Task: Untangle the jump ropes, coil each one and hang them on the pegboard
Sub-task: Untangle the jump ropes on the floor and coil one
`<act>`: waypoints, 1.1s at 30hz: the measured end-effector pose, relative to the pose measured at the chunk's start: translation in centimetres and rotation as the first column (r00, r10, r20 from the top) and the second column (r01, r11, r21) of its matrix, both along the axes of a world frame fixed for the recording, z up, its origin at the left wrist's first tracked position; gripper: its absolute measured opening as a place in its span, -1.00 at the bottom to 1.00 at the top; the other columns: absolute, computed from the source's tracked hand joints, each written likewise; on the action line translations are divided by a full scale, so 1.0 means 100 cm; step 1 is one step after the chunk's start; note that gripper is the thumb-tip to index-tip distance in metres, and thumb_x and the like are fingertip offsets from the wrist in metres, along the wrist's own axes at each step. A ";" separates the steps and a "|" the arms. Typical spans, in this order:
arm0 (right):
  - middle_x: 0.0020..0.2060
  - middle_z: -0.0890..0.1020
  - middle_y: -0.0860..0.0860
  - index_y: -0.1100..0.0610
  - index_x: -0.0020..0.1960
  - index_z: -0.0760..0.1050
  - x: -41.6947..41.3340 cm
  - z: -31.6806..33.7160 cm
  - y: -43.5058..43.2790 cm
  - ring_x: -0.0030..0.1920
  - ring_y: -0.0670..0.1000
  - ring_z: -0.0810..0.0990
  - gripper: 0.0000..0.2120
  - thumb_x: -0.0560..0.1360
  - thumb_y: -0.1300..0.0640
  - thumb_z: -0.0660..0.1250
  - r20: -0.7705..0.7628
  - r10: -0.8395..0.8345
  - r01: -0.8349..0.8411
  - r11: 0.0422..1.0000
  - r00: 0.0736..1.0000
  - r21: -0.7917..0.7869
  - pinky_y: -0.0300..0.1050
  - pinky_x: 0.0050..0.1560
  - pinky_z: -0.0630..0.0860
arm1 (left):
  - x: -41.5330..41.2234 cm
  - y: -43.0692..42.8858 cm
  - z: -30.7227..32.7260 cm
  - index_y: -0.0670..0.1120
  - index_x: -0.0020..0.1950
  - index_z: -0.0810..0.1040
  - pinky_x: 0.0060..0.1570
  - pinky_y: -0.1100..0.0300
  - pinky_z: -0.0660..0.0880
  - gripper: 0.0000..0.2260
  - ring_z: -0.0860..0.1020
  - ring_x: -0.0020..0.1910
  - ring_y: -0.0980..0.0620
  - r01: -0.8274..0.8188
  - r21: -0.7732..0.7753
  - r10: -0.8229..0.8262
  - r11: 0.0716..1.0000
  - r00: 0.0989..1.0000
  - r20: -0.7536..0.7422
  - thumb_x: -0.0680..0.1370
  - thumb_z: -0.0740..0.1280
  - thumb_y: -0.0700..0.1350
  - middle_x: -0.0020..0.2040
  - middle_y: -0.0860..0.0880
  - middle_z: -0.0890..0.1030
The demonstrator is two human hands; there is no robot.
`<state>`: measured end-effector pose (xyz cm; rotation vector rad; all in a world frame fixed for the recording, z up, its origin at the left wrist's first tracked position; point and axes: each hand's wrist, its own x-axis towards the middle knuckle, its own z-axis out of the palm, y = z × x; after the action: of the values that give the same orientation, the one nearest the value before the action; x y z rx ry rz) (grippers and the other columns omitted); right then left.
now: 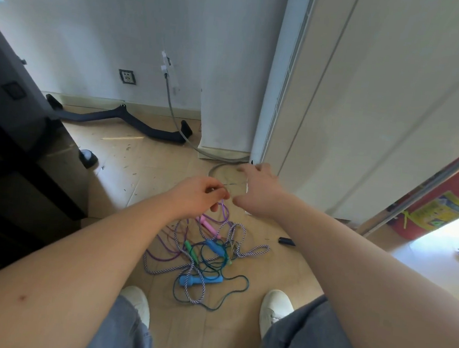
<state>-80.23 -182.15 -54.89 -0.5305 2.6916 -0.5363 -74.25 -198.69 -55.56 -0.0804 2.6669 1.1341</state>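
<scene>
The jump ropes [204, 257] lie in one messy heap on the floor [146, 161], just ahead of the person's white shoes [136, 301] and near the foot of the tall white cabinet [367, 102]. The striped rope [255, 251] is the thickest. The purple rope [226, 213] and the dark green-blue rope [241, 279] are thin. They all look light and floppy, so I think a hard pull would only make the knots tighter. The blue handle [199, 279], pink handle [209, 227] and green handle [191, 251] look hard and easy to grab. It seems best to start at one and follow its rope out.

The left hand [198, 196] pinches the purple rope and holds it up above the heap. The right hand [260, 190] is spread wide and holds nothing.

The floor is tan, smooth and scratched. A white wall [97, 23] stands behind. A red fire extinguisher [447, 204] is at the right. I see no pegboard.
</scene>
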 end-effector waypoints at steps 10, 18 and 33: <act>-0.06 0.69 0.01 0.05 0.15 0.64 0.001 0.005 -0.004 -0.03 0.06 0.61 -0.75 0.60 -0.02 0.28 -0.205 0.208 -0.209 0.978 0.956 0.017 -0.02 0.02 0.57 | -0.003 -0.006 0.000 0.06 0.00 0.60 -0.32 0.19 0.41 -0.79 0.45 -0.40 0.13 -0.006 0.021 0.007 1.000 1.000 -0.022 0.66 0.19 0.01 -0.26 0.06 0.63; -0.14 0.67 -0.01 0.11 -0.06 0.63 -0.001 0.011 -0.005 -0.05 0.02 0.63 -0.81 0.52 0.00 0.36 -0.030 -0.053 0.040 0.937 0.998 -0.348 -0.06 0.02 0.57 | -0.006 -0.008 -0.003 0.07 0.01 0.58 -0.13 0.18 0.45 -0.72 0.56 -0.16 0.14 0.008 -0.029 -0.007 1.000 0.999 0.038 0.69 0.09 0.06 -0.11 0.08 0.66; -0.11 0.66 -0.02 0.03 0.18 0.65 0.014 0.011 -0.001 -0.01 0.02 0.62 -0.65 0.48 -0.12 0.42 0.011 0.266 -0.264 0.949 0.964 0.175 -0.07 0.06 0.55 | 0.000 -0.026 -0.018 -0.09 0.09 0.58 0.03 0.06 0.50 -0.75 0.57 0.01 -0.08 0.195 -0.498 -0.125 0.845 0.978 0.169 0.67 0.19 0.01 -0.02 -0.08 0.61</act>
<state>-78.82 -182.26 -53.79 -0.8298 2.5880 -0.2203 -74.24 -201.26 -57.32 -0.0210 2.7182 0.3287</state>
